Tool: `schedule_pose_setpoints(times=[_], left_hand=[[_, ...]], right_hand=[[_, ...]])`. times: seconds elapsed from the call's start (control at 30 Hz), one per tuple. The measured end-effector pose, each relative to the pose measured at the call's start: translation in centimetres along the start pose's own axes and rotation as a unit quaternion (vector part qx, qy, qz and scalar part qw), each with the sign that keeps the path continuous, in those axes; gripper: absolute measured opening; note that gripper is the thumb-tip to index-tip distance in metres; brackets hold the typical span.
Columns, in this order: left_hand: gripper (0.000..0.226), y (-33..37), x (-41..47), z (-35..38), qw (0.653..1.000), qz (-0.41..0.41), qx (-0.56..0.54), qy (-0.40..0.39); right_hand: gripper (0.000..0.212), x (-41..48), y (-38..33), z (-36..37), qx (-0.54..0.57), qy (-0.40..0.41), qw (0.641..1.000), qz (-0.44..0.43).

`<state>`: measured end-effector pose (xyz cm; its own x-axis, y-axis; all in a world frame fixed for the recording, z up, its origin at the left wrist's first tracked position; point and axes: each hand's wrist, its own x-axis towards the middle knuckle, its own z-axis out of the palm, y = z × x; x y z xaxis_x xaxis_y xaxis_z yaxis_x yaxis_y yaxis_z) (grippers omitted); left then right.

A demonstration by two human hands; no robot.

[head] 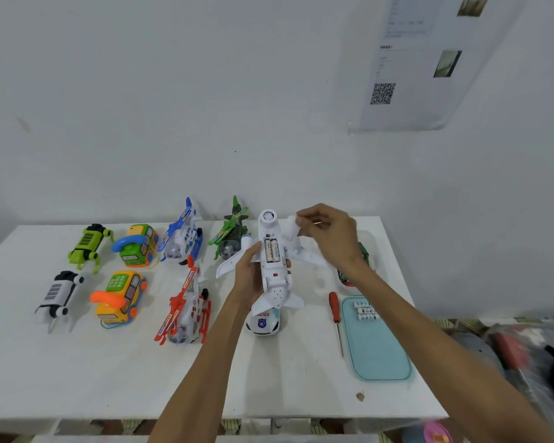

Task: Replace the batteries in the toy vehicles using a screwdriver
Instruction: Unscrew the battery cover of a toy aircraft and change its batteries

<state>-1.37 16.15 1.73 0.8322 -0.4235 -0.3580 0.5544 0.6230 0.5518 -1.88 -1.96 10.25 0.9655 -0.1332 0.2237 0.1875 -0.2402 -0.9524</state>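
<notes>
Bare left hand, bare right hand; forearms bare too, all way to bottom frame edge.

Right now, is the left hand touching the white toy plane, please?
Touching. The head view shows the left hand gripping the white toy plane by its body.

Left hand gripping upturned plane, batteries exposed, right hand pinching white cover

White toy plane, belly up above the worktop, compartment open on two batteries. Red-handled screwdriver lies flat to its right, tip near; spare batteries just right of its handle.
</notes>
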Motion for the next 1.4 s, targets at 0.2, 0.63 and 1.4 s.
schedule_pose_setpoints(times=[0.2,0.63,1.4], left_hand=[[0.046,-0.3,-0.3,1.2,0.999,0.020,0.027,0.011],[0.043,-0.2,-0.9,1.4,0.998,0.025,0.059,0.007],[0.040,-0.4,-0.5,1.1,0.997,0.016,0.080,0.014]], right_hand=[[0.004,-0.3,0.5,2.1,-0.067,-0.073,0.995,-0.030],[0.007,1.1,1.1,1.5,-0.074,-0.128,0.989,0.025],[0.007,1.1,1.7,1.2,-0.076,-0.143,0.985,0.064]])
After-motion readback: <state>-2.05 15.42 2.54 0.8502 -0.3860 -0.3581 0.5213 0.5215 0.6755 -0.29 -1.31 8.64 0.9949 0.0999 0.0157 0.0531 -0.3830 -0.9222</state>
